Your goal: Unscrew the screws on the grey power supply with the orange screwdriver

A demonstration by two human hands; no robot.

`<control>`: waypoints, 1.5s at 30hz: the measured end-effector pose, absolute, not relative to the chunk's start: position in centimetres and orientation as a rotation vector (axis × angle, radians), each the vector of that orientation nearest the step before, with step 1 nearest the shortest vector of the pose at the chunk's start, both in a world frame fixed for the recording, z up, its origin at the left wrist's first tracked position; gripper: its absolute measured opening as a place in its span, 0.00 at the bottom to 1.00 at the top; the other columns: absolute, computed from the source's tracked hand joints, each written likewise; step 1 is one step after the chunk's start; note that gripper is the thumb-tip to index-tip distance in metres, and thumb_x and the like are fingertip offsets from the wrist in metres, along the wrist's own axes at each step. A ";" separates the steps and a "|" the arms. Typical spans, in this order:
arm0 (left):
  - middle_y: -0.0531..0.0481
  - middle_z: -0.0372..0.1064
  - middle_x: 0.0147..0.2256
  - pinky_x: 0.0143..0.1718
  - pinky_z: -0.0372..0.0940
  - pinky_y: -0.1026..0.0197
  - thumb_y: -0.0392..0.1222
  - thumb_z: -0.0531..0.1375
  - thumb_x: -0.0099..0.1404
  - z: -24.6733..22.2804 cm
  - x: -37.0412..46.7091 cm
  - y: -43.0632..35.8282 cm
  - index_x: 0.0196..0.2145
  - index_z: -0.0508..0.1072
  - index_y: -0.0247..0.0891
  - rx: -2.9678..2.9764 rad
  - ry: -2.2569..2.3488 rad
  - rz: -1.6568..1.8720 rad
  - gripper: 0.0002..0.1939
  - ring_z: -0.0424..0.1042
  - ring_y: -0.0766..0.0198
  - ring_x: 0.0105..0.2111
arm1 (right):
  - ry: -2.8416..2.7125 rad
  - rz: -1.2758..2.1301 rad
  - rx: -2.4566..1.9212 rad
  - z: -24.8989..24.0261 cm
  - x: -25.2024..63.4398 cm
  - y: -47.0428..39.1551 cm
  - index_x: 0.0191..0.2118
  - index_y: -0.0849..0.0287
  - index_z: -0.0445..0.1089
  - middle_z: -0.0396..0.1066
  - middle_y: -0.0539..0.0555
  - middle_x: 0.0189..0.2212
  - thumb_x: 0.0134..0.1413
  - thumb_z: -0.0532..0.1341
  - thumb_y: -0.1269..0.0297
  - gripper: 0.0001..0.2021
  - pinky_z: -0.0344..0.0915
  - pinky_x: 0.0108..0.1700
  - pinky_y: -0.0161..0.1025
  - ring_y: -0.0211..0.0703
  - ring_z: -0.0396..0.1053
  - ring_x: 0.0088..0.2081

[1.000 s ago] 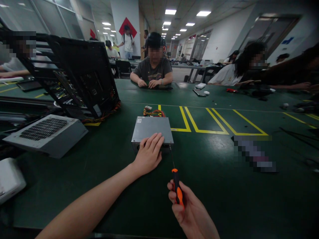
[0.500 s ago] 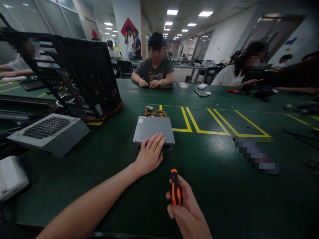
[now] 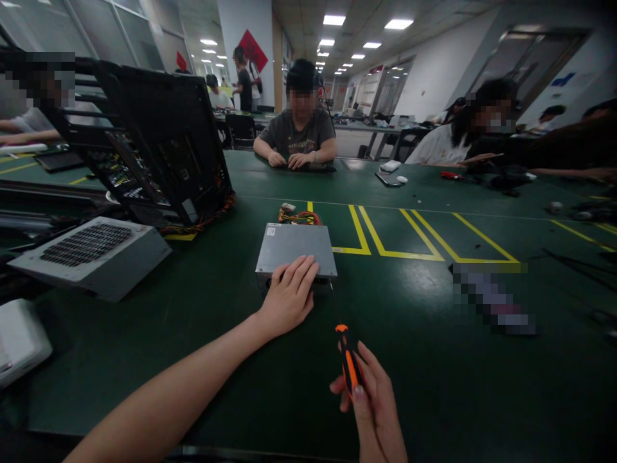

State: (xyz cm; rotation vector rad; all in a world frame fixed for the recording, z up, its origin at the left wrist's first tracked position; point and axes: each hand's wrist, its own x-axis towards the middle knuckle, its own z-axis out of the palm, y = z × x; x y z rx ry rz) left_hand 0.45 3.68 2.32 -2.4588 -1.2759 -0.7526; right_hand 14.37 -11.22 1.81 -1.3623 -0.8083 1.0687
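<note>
A grey metal power supply unit lies on the green table, a bundle of coloured cables behind it. My left hand grips its near edge, fingers laid over the top and the palm against the near side. In my right hand is a screwdriver with an orange and black handle, held between thumb and fingers. Its thin shaft points away from me to the unit's near right corner. The tip appears to meet the near face there, though contact is too small to make out.
To the left stand an open black computer case and a second power supply. A white object sits at the left edge. Yellow tape marks the table, and a blurred-out item lies right. One person sits opposite.
My right hand and the screwdriver handle have shifted slightly right, and the handle now tilts more. The fingers have changed their hold on it. My left hand stays on the power supply.
</note>
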 end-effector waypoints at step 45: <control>0.42 0.56 0.58 0.54 0.48 0.51 0.38 0.53 0.61 2.3 0.6 3.7 0.59 0.53 0.36 -2.447 -1.276 -0.777 0.29 0.53 0.53 0.58 | -0.110 1.703 -1.070 3.4 14.6 -8.5 0.44 0.60 0.67 0.71 0.56 0.34 0.38 0.69 0.62 0.24 0.55 0.20 0.28 0.35 0.65 0.27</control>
